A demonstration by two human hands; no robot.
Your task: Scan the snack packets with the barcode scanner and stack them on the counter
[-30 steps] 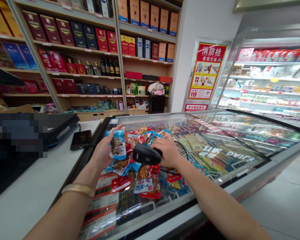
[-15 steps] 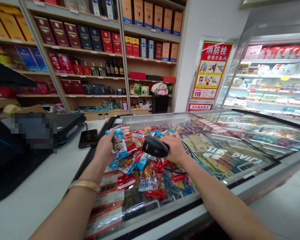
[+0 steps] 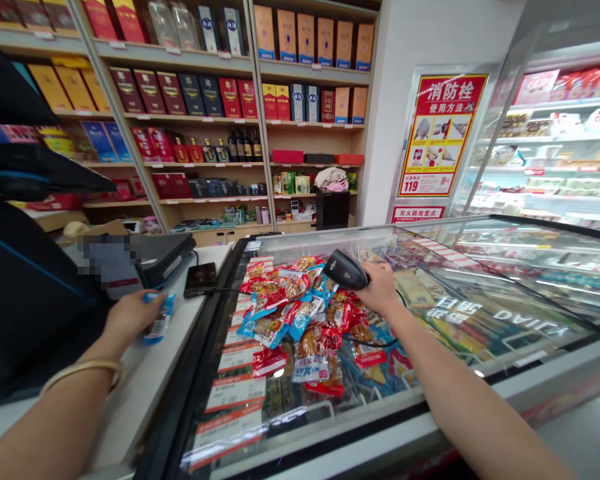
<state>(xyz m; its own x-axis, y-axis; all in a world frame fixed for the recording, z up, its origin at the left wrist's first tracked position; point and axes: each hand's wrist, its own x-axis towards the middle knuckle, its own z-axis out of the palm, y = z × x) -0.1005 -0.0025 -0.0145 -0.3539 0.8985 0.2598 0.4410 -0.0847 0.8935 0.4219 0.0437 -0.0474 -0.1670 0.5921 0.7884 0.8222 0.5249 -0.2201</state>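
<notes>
My left hand (image 3: 130,320) is pinching a blue packet (image 3: 159,320) over the counter (image 3: 145,380), w/ the packets pile (image 3: 300,313) to its right; my right hand (image 3: 380,287) is gripping the scanner (image 3: 346,269), probably for aiming.

scanner (image 3: 345,269): black | held packet (image 3: 160,322): blue, white | piled packets (image 3: 307,320): red, blue | bracelet (image 3: 83,365): gold | poster (image 3: 423,108): red, yellow-edged
</notes>
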